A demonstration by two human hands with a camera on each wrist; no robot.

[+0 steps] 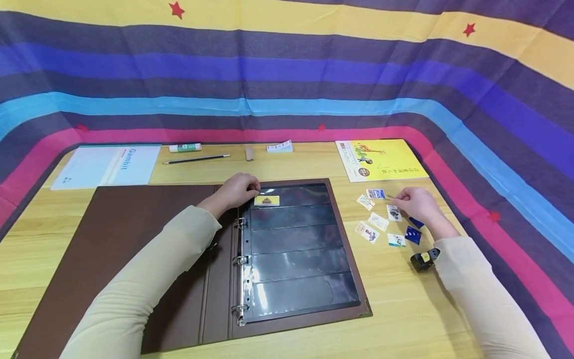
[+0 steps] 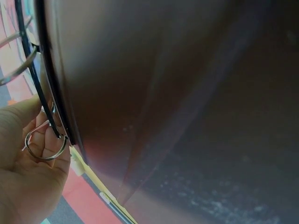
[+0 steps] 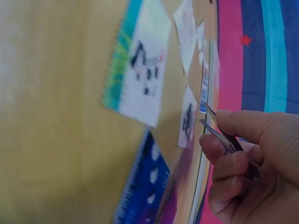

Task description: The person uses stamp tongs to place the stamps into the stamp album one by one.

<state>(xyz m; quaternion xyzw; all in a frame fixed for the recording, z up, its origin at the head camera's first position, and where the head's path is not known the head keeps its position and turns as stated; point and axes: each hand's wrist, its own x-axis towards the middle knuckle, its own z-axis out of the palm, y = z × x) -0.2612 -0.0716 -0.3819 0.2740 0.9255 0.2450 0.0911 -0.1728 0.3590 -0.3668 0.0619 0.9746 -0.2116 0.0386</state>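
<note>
My left hand (image 1: 239,190), fingers bent, holds the top left corner of a black pocket page (image 1: 293,238) in an open brown ring binder (image 1: 150,224). The left wrist view shows the thumb and curled fingers at the page's edge, beside a metal ring (image 2: 46,157). A yellow stamp (image 1: 267,200) sits in the top pocket near the fingertips. My right hand (image 1: 417,204) grips metal tweezers (image 3: 226,141) over a group of loose stamps. Their tips are apart, close to a blue-and-white stamp (image 1: 375,194). A panda stamp (image 3: 145,63) and a dark blue stamp (image 3: 148,179) lie nearby.
At the back lie a white booklet (image 1: 109,166), a glue stick (image 1: 185,147), a pencil (image 1: 197,159), an eraser (image 1: 249,154) and a small paper pad (image 1: 279,146). A yellow book (image 1: 385,158) lies back right. Striped cloth (image 1: 287,65) surrounds the table.
</note>
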